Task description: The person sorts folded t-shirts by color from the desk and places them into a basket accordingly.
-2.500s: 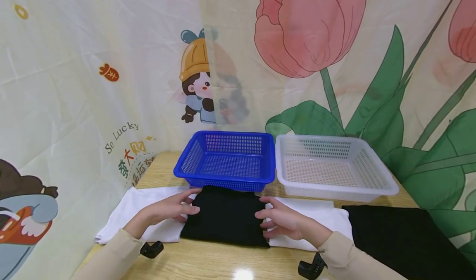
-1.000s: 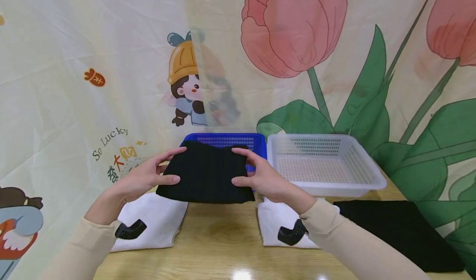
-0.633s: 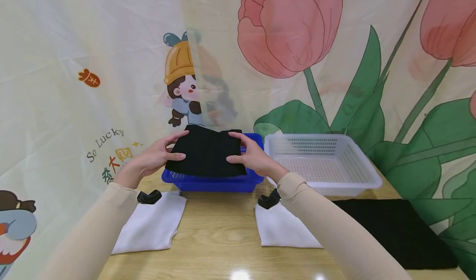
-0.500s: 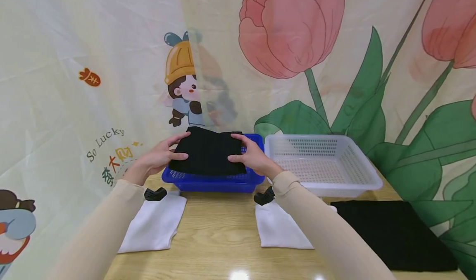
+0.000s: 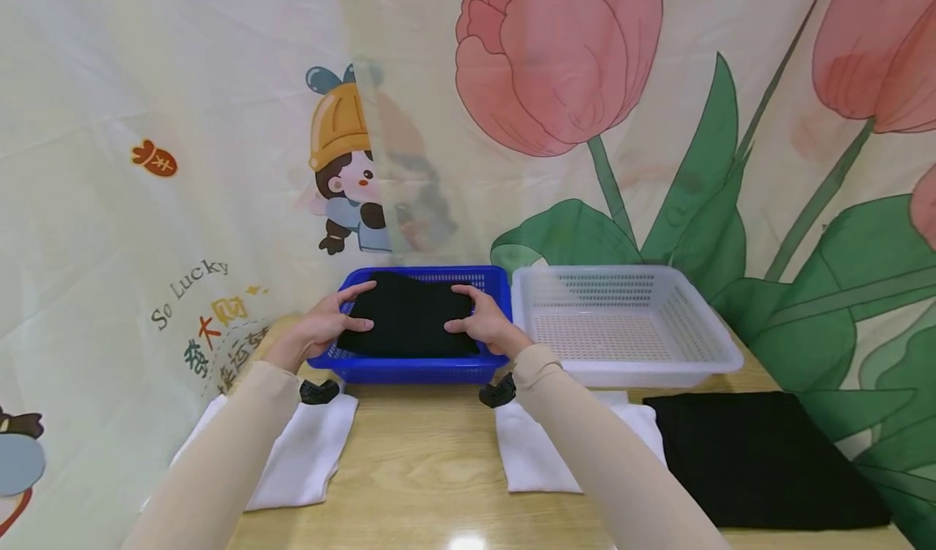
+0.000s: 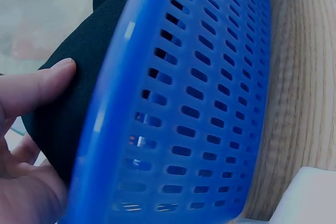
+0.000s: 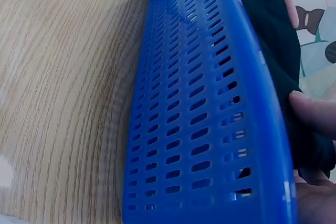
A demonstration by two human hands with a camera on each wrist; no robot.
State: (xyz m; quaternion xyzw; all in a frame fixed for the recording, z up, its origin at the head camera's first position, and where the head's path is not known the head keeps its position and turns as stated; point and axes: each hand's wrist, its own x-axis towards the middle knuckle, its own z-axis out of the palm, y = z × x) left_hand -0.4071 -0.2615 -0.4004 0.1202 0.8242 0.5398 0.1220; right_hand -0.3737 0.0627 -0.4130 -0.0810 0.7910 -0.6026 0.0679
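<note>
wooden table, baskets, folded cloths

The head view looks forward and down at the blue basket from behind. Both wrist views sit very near its front wall, sharing that wall with the head view.

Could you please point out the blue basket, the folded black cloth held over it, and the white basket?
blue basket (image 5: 409, 369): head view, on its front wall.
folded black cloth (image 5: 406, 322): head view, middle of the fabric between the hands.
white basket (image 5: 662, 368): head view, on its front rim.
</note>
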